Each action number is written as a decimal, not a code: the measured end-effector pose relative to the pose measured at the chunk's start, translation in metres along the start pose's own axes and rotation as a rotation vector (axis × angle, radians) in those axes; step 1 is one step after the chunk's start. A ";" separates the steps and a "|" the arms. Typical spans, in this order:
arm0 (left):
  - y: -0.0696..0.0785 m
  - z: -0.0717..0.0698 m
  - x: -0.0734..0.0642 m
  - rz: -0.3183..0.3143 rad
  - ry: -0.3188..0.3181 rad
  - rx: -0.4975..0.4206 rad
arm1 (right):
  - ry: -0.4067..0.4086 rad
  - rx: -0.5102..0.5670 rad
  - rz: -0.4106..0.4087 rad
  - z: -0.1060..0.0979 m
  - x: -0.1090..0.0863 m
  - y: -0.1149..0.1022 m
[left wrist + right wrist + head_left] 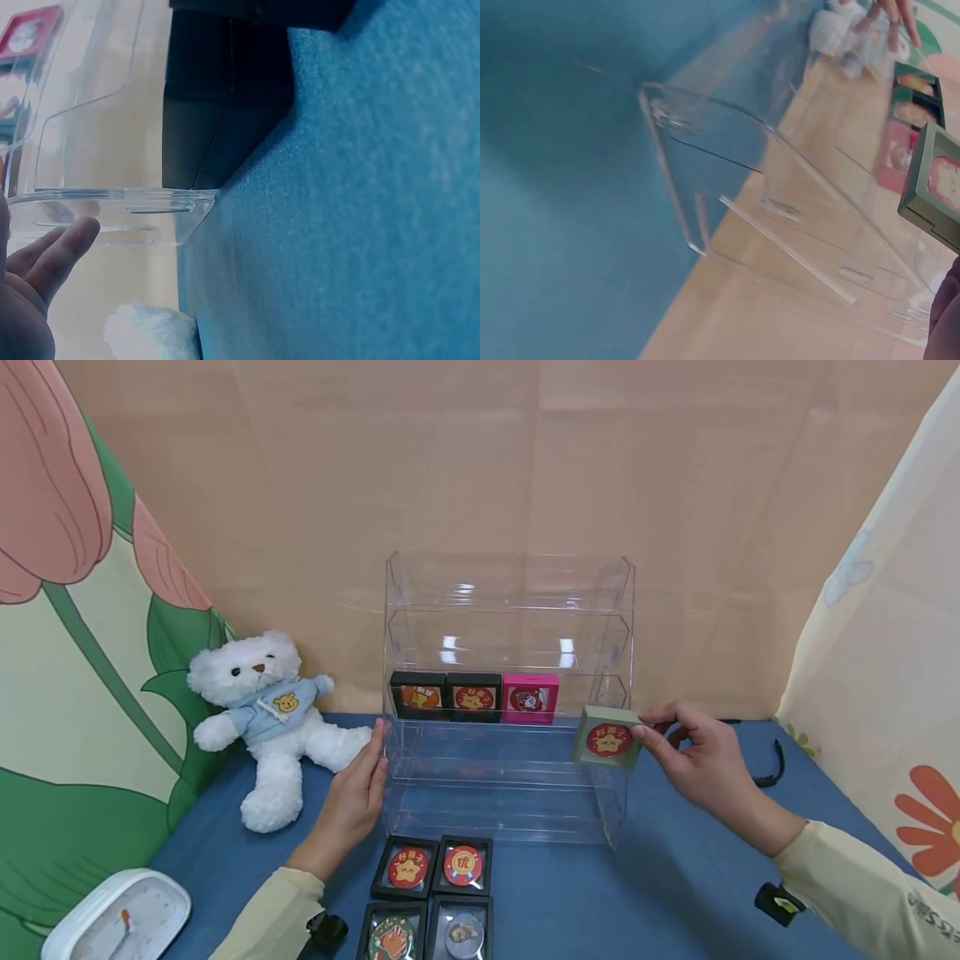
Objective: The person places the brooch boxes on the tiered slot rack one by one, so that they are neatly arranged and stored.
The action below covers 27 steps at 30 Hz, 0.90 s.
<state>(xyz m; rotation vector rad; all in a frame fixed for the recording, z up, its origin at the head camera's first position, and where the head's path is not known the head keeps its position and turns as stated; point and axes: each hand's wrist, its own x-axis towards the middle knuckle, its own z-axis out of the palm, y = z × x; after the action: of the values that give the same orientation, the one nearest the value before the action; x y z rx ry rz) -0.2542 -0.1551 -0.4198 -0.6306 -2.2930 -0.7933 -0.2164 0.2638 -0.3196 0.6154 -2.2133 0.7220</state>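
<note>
A clear acrylic display rack (495,768) with several tiers stands on the table. My right hand (701,760) pinches a light green square box (606,739) by its right edge, in front of the rack's right side. The box has a round red badge on its face; the right wrist view shows the same green box (937,184) tilted. My left hand (348,802) rests its extended fingers against the rack's left side, also seen with the fingers (64,259) in the left wrist view. On one tier sit two black boxes (474,697) and a pink box (529,699), side by side.
Several black framed badge boxes (406,867) lie before the rack. A white teddy bear (273,718) in a blue hoodie sits left of it. A white container (123,914) is at the front left, and a black cord (772,768) lies to the right.
</note>
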 end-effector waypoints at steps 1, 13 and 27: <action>0.000 0.000 0.000 0.001 0.001 0.001 | 0.002 0.001 -0.003 0.000 0.003 0.000; 0.001 0.000 0.000 0.017 0.011 0.002 | 0.012 0.041 0.028 0.002 0.031 0.005; -0.001 0.000 -0.001 0.035 0.027 -0.001 | 0.088 0.037 0.024 0.005 0.056 0.013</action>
<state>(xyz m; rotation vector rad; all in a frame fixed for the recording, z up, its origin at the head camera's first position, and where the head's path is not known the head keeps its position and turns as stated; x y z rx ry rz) -0.2544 -0.1556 -0.4207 -0.6552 -2.2510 -0.7815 -0.2615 0.2581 -0.2846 0.5650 -2.1337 0.7887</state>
